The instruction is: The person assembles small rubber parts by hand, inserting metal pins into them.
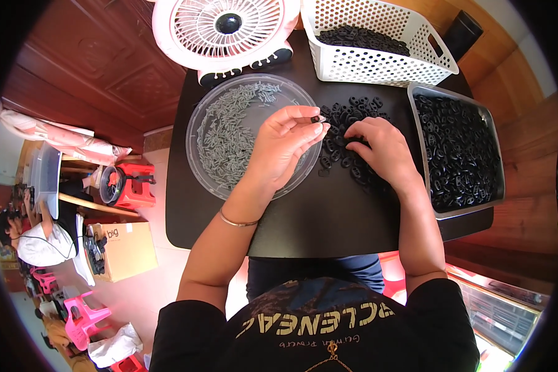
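My left hand (288, 139) is raised over the right rim of a round clear tub (263, 118), pinching a small black part with a shiny metal bit (320, 119) between thumb and fingertips. Many thin grey screw-like pieces (220, 146) lie in the tub. My right hand (383, 147) reaches into a loose pile of small black plastic parts (336, 149), thumb and forefinger apart, with nothing seen between them. Its other fingers are partly hidden. Many similar black parts (456, 152) fill a metal tray (471, 209) to the right.
Behind the pile, a white perforated basket (378, 73) holds more black pieces. A pink-and-white fan (198, 53) stands at the back left of the dark table (322, 229), a dark cylinder (463, 34) at the back right. Off to the left are a cardboard box (130, 251), a red stool (136, 192) and another person (46, 245).
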`<control>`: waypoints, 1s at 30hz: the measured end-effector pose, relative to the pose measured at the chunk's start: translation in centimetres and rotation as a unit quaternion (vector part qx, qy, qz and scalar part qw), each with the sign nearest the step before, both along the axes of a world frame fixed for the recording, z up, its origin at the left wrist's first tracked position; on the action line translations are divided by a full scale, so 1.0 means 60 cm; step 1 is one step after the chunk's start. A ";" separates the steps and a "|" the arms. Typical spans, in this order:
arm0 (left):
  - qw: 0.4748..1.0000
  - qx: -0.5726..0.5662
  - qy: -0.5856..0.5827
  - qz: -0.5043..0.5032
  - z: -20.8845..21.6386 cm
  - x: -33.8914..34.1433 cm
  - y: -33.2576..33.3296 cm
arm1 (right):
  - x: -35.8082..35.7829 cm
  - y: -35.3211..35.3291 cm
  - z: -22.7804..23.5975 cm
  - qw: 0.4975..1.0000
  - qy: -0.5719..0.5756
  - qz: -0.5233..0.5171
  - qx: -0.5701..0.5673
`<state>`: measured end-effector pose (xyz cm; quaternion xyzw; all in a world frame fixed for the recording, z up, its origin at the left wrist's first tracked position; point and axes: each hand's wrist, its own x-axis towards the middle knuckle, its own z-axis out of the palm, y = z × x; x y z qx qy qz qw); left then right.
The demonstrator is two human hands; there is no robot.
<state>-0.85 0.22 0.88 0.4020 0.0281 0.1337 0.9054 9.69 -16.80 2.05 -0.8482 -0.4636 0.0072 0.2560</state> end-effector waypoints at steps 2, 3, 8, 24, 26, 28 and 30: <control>1.000 0.018 -0.006 0.005 -0.001 0.001 -0.001 | -0.001 0.002 -0.001 1.000 -0.023 0.004 -0.009; 1.000 0.018 -0.006 0.005 -0.001 0.002 -0.001 | -0.001 0.003 -0.002 0.999 -0.032 -0.001 -0.009; 0.995 0.088 0.046 0.018 0.003 -0.001 -0.001 | 0.001 0.011 0.000 0.993 0.101 -0.039 0.039; 0.992 0.115 0.034 0.026 0.000 0.001 -0.013 | -0.022 0.024 0.005 0.773 0.547 0.039 0.321; 0.993 0.115 0.026 0.031 -0.002 0.002 -0.014 | -0.021 0.023 0.005 0.760 0.565 0.046 0.319; 0.992 0.119 0.026 0.021 -0.004 0.002 -0.011 | -0.018 0.023 0.000 0.795 0.526 0.027 0.300; 0.992 0.122 0.026 0.011 -0.005 0.002 -0.011 | -0.021 0.027 -0.004 0.821 0.487 0.015 0.298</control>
